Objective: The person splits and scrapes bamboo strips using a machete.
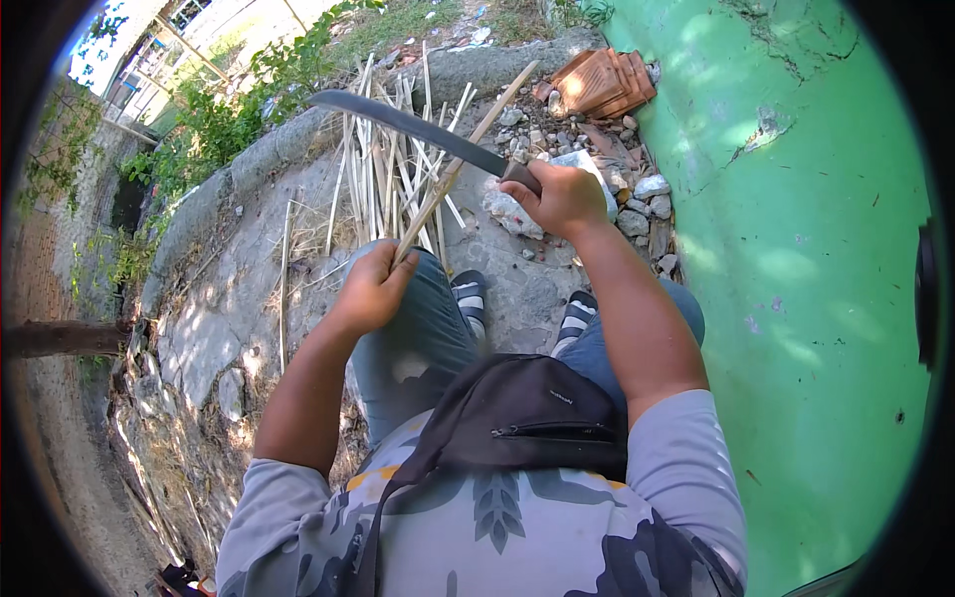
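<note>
My right hand point(569, 201) is closed round the handle of a machete point(413, 127), its long dark blade pointing to the left and away from me. In my left hand point(374, 289), near my left knee, is the lower end of a bamboo strip point(432, 203). The strip slants up and to the right, and the blade crosses it close to the handle; whether the edge touches it I cannot tell. Beyond the knee, a pile of pale split bamboo strips point(378, 181) lies on the ground.
Stacked clay roof tiles point(603, 86) and loose stones point(637, 221) lie along the green wall point(796, 298) on my right. A low concrete curb point(261, 159) curves round the far left. A black bag point(527, 413) rests on my lap, above my sandalled feet.
</note>
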A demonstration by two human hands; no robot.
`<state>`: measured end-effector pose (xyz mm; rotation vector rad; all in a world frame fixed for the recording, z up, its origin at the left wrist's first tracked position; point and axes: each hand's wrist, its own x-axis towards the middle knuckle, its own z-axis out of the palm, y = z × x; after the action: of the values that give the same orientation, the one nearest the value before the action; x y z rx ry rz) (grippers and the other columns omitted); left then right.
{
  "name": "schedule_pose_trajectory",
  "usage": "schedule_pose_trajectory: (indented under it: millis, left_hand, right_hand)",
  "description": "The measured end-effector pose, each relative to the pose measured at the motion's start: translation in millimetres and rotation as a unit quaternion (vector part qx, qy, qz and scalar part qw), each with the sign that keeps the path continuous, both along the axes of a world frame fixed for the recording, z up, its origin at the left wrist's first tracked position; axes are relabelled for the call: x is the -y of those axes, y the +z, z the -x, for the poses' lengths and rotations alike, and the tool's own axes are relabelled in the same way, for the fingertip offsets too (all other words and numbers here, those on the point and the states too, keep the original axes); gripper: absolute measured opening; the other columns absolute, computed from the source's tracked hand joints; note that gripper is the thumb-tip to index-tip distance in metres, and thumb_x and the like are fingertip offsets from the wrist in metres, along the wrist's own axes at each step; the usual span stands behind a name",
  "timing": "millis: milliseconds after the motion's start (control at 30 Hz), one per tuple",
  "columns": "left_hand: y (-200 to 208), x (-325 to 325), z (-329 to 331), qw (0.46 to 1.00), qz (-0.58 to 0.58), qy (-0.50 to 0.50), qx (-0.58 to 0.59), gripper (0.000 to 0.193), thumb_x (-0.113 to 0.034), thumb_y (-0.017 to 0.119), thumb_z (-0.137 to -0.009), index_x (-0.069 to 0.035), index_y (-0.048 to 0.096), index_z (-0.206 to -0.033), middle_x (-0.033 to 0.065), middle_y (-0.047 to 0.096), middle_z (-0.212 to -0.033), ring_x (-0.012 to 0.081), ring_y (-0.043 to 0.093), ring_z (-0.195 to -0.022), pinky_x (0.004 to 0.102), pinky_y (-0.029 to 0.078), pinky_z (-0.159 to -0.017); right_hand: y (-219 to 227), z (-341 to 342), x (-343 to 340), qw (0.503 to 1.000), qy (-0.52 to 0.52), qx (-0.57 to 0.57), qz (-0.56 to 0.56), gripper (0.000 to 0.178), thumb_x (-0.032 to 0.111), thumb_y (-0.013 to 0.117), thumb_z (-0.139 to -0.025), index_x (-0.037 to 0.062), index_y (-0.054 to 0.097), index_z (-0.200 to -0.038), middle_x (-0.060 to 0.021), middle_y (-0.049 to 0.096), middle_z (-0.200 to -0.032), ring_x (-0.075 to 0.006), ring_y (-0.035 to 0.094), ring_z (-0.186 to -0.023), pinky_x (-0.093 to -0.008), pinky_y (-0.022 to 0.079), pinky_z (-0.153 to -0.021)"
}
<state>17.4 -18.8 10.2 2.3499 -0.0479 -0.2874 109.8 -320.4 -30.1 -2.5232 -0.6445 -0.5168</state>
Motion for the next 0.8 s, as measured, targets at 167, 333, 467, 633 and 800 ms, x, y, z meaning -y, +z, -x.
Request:
schedule_pose_trajectory:
  millis: [167, 333, 467, 633, 800]
  left_hand:
    - [-8.2, 3.6, -7.9, 0.999, -0.023, -0.011, 0.037, 0.03, -0.029, 0.06, -0.102, -0.001, 0.058, -0.093, 0.01, 0.056, -0.072, 0.0211, 0.052, -0.067, 0.0389, 0.044, -0.063]
    - [-6.6, 10.6, -4.6, 0.998, -0.05, 0.026, 0.032, 0.034, -0.033, 0.061, -0.101, 0.0, 0.06, -0.093, 0.0159, 0.06, -0.073, 0.0292, 0.059, -0.067, 0.0429, 0.046, -0.065]
    - [-12.9, 3.4, -7.5, 0.999, -0.025, -0.001, 0.044, 0.036, -0.033, 0.062, -0.101, 0.001, 0.058, -0.089, 0.0165, 0.059, -0.071, 0.0293, 0.057, -0.065, 0.0436, 0.045, -0.063]
    - [-13.3, -1.0, -9.3, 0.999, -0.01, -0.008, 0.038, 0.035, -0.032, 0.062, -0.101, 0.001, 0.057, -0.089, 0.0139, 0.056, -0.068, 0.0246, 0.052, -0.062, 0.0417, 0.043, -0.061]
    - [3.7, 20.2, -5.4, 0.999, 0.049, 0.001, -0.021, 0.032, -0.028, 0.059, -0.104, 0.0, 0.056, -0.089, 0.0081, 0.054, -0.07, 0.0156, 0.049, -0.064, 0.038, 0.042, -0.06]
  right_hand:
    - [-7.9, -2.9, 4.0, 0.995, -0.061, -0.036, -0.073, 0.061, 0.068, 0.056, -0.093, 0.01, 0.061, -0.076, -0.015, 0.064, -0.064, -0.0392, 0.067, -0.063, -0.0483, 0.052, -0.055]
    - [2.6, 15.7, -25.6, 0.998, 0.052, 0.026, 0.016, 0.06, 0.068, 0.061, -0.089, 0.0095, 0.061, -0.076, -0.0146, 0.065, -0.064, -0.038, 0.068, -0.063, -0.0481, 0.052, -0.058]
    - [-1.5, 7.9, -12.3, 0.998, -0.003, -0.064, 0.002, 0.062, 0.07, 0.059, -0.089, 0.0102, 0.062, -0.075, -0.0153, 0.064, -0.064, -0.039, 0.068, -0.065, -0.0489, 0.052, -0.059]
    - [0.4, 13.5, -28.1, 0.998, 0.011, -0.043, -0.035, 0.063, 0.072, 0.058, -0.089, 0.0101, 0.062, -0.075, -0.0157, 0.064, -0.064, -0.0401, 0.067, -0.065, -0.0494, 0.052, -0.059]
    - [7.5, 7.3, -7.8, 0.999, 0.007, -0.03, 0.023, 0.061, 0.072, 0.056, -0.09, 0.0118, 0.066, -0.082, -0.0133, 0.069, -0.071, -0.0368, 0.07, -0.068, -0.0475, 0.055, -0.061]
